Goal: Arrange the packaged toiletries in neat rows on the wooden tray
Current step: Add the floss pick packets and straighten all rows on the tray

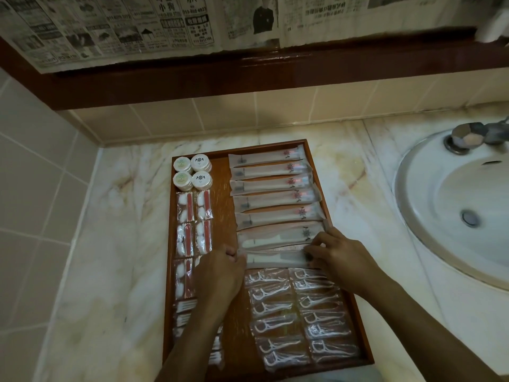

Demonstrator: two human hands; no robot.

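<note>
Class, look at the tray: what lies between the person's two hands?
In the head view, one long white packet spans from the left hand to the right hand, each gripping an end.

- Our left hand covers the left end of the lowest long sachet, so we cannot tell its grip.
- Our left forearm hides part of the small packets at the tray's lower left.
- The sink is cut off at the frame's right edge.
- Sachet print is too small to read.

Bathroom, white sink, faucet, marble counter, tiled wall
</note>
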